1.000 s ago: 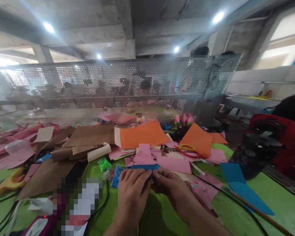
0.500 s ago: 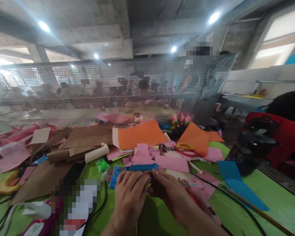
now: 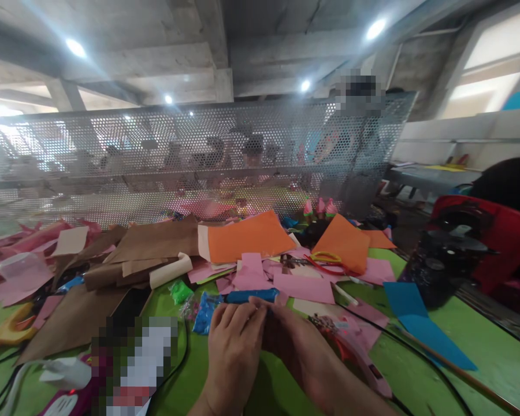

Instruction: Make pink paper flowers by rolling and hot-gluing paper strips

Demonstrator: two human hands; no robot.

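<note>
My left hand (image 3: 234, 346) and my right hand (image 3: 301, 341) meet at the fingertips low in the middle, just above the green tabletop. Both have their fingers bent and pressed together. Whatever lies between them is hidden by the fingers. Directly behind the fingertips is a blue rolled piece (image 3: 251, 296). Beside my left knuckles sits a crumpled blue packet (image 3: 203, 318), with a bright green packet (image 3: 181, 292) farther left. A pink tool (image 3: 375, 372) with a black cord lies to the right of my right wrist.
Brown sheets (image 3: 158, 238), orange sheets (image 3: 247, 237) and pink paper (image 3: 303, 288) cover the table's back. Scissors (image 3: 327, 258) lie among them. A blue strip (image 3: 429, 329) and dark container (image 3: 435, 266) are at right. A power strip (image 3: 65, 403) is front left. Perforated metal (image 3: 156, 150) screens the back.
My right hand has turned and closed in against the left, its thumb now lower and less visible. My left hand has shifted slightly right.
</note>
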